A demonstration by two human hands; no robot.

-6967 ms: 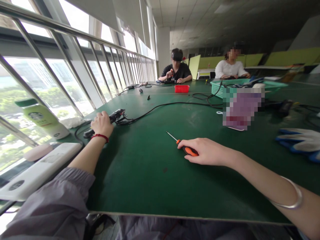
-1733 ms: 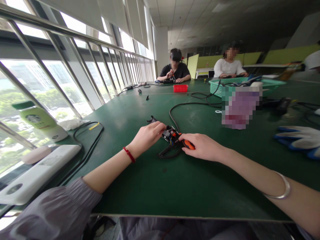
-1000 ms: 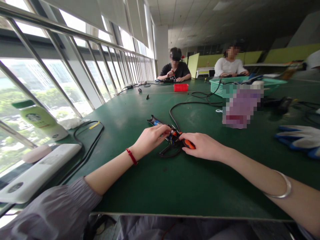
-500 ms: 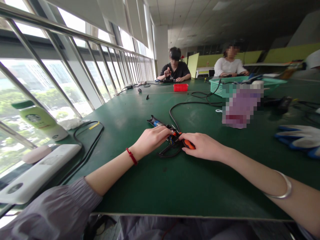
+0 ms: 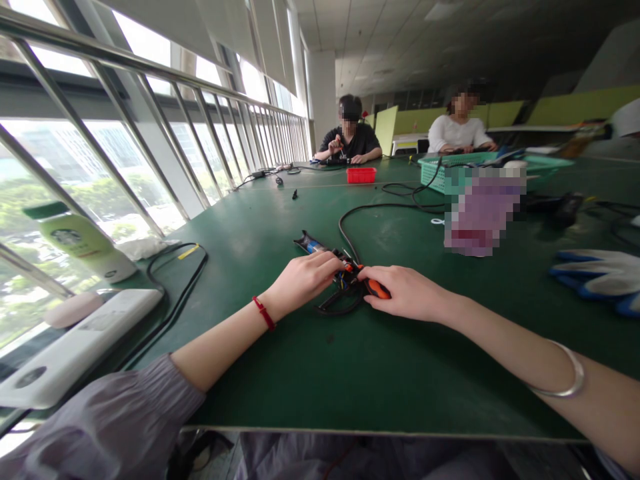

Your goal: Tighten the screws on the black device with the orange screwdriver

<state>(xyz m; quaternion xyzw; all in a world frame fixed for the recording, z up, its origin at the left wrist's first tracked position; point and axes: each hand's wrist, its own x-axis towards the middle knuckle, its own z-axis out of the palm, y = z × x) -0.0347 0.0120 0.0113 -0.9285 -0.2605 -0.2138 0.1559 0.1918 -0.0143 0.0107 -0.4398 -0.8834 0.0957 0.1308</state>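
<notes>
On the green table lies an opened electrical device (image 5: 312, 245) with a black casing, a blue section and bare coloured wires. My left hand (image 5: 306, 279) is closed on its near end, fingertips among the wires and small orange parts. An orange-and-black screwdriver handle (image 5: 379, 289) sits in the closed fingers of my right hand (image 5: 410, 293). Its tip points toward the device, but the fingers and parts hide where it touches. Below the wires rests a black curved piece (image 5: 330, 309). A black cord (image 5: 345, 217) curves from the device to the upper right.
At left stand a green-capped bottle (image 5: 80, 241) and a white case (image 5: 85, 343) beside a looped cable (image 5: 175, 307). A red bin (image 5: 361, 175), a turquoise basket (image 5: 434, 175) and blue-white gloves (image 5: 597, 277) lie farther out. Two people sit across the table.
</notes>
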